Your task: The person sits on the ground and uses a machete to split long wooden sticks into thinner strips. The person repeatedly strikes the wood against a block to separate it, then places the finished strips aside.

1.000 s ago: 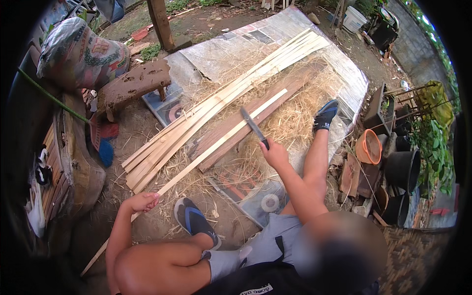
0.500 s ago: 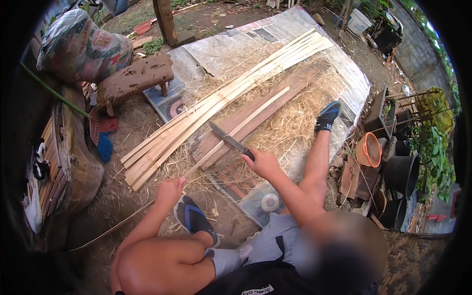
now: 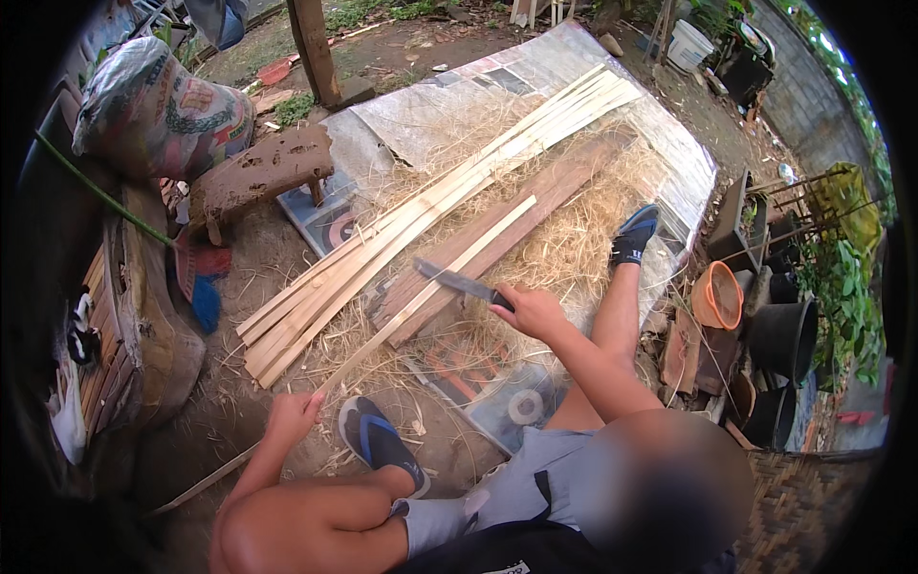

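So the long pale bamboo strip (image 3: 430,287) is lying diagonally across a reddish-brown wooden plank (image 3: 507,225), running from the near left up toward the middle of the mat. The person's left hand (image 3: 292,416) is gripping its near end, fingers wrapped around it. The right hand (image 3: 531,311) is clamped on the handle of a dark-bladed knife (image 3: 459,282), and the blade is pointing left, sitting right over the strip, though I can't tell if it's actually touching. The hands are well apart.

Just left of that, a whole stack of pale split bamboo slats (image 3: 411,220) is lying fanned out on the same diagonal. Dry straw-like shavings (image 3: 574,239) are covering the silvery plastic sheet (image 3: 535,77) underneath. A blue-and-black sandal (image 3: 378,445) is sitting near the left hand. Far left there's a muddy little wooden stool (image 3: 263,172), and off to the right an orange plastic pot (image 3: 717,297).
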A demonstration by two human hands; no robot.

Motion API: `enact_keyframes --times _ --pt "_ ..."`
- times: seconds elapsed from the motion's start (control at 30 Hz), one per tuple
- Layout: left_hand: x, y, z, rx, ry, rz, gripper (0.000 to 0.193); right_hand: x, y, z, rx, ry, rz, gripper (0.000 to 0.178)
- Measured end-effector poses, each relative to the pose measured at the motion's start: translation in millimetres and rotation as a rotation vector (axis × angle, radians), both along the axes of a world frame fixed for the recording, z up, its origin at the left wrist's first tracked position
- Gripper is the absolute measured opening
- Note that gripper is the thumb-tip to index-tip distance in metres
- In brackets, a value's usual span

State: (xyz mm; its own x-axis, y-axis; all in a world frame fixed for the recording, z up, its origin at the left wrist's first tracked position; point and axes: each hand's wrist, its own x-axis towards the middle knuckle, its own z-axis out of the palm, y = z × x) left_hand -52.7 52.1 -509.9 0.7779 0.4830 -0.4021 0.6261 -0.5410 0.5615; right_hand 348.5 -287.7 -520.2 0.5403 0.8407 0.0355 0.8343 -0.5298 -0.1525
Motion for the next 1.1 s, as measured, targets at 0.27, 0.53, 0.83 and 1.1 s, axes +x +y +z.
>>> enact_keyframes --times 0.27,0.53,0.83,1.1 --pt "-7.6 25.2 19.1 -0.163 0.132 0.048 0.039 93.2 -47.9 -23.7 0.014 0.054 -0.684 0.05" --pt "33.8 7.5 1.4 0.319 0.003 -0.284 0.039 12.1 -11.4 -27.3 0.04 0.275 -0.526 0.046" --pt "93.3 -11.0 -35.4 0.558 -0.092 -0.442 0.036 -155.0 41.6 2.9 0.036 0.265 0.021 0.05" --pt "77.5 -13.2 -20.1 0.457 0.073 -0.337 0.036 -115.3 16.7 -5.3 0.01 0.17 -0.073 0.052"
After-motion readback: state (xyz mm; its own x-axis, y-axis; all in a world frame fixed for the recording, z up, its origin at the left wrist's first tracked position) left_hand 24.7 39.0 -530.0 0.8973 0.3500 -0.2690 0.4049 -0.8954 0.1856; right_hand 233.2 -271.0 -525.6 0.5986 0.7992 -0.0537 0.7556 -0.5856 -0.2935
